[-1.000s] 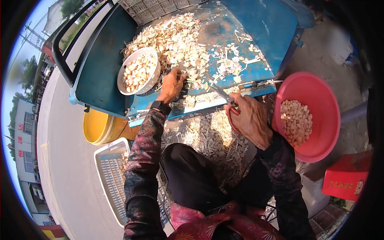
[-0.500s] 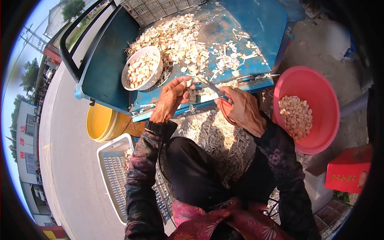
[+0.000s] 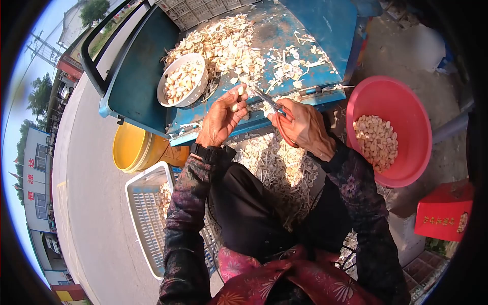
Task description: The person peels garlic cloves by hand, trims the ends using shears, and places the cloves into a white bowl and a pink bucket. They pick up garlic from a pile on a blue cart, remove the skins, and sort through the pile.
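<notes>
Small garlic cloves (image 3: 241, 90) are pinched in the fingers of my left hand (image 3: 221, 118), one at the fingertips and one lower against the fingers. My right hand (image 3: 302, 126) is wrapped round red-handled scissors (image 3: 284, 122), whose blades point up and left toward the cloves. Both hands are over the front edge of a blue metal truck bed (image 3: 244, 126). Behind my left hand, a white bowl (image 3: 197, 95) of cloves tilts beside a heap of garlic and peelings (image 3: 229, 43).
A red basin (image 3: 414, 127) with peeled cloves stands at right, above a red box (image 3: 441, 216). At left are a yellow bucket (image 3: 124, 147) and a white plastic basket (image 3: 140, 218). Trimmed stalks (image 3: 290, 178) cover the ground between my legs.
My left hand has turned more palm-up, showing the cloves in its fingers. The scissor blades have moved slightly up and left. The whole view has shifted a little.
</notes>
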### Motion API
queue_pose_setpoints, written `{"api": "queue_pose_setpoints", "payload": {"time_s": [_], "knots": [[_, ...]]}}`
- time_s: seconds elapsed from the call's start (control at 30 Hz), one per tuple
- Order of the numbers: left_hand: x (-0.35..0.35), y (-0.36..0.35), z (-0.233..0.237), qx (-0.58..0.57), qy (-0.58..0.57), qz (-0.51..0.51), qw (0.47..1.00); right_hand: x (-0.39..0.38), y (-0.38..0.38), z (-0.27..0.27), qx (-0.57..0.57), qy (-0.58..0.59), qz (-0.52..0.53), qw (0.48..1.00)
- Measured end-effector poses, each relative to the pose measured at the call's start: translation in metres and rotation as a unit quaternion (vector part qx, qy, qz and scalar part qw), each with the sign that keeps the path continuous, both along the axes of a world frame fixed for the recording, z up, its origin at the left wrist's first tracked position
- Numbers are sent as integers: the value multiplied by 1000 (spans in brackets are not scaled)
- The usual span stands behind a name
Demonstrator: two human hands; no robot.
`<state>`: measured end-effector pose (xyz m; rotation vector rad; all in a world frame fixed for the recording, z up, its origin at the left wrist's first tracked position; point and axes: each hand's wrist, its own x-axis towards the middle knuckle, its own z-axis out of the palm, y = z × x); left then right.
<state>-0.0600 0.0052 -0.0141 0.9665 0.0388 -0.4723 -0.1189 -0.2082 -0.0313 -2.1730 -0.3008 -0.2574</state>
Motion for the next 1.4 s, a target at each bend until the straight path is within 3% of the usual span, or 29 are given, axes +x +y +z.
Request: {"api": "queue_pose_setpoints", "payload": {"time_s": [0.07,0.13,0.17,0.27,0.37,0.47,0.57,0.7,0.73,0.77,0.83,0.97,1.03,1.17,1.33,1.4], "knots": [[-3,-7,4,16,0,6,1000,1,1,4,18,33,-9,999],[-12,-17,4,169,-111,-45,978,1,-3,11,192,81,-4,978],[-15,-24,0,213,-119,-36,969,4,-8,9,189,70,1,980],[-19,-36,-14,268,-174,-70,945,18,-3,-9,348,130,11,928],[-25,-50,-9,271,-207,-46,939,20,-6,-15,439,211,39,872],[-27,-54,-11,247,-170,-29,953,31,-9,-35,494,240,59,834],[-23,-51,-21,222,-131,-22,966,22,2,-27,502,198,51,841],[-28,-47,-5,181,-99,-14,978,13,4,-10,397,165,54,901],[-22,-42,-4,115,-87,-17,989,18,1,-22,320,143,31,936],[-22,-39,2,40,-72,5,997,11,2,-3,155,87,-33,984],[-13,-29,7,26,-64,5,998,6,3,5,67,-9,-29,997],[-11,-22,4,25,-47,4,999,0,5,9,51,13,5,999],[-11,-21,1,59,-81,22,995,1,7,0,9,-70,3,998],[-6,-14,-7,76,-96,9,992,2,7,-4,-33,-76,-2,997],[-7,-11,-5,130,-115,-4,985,2,9,-3,-11,-125,20,992],[-8,-7,-4,140,-112,-18,984,0,8,-1,-25,-92,34,995]]}}
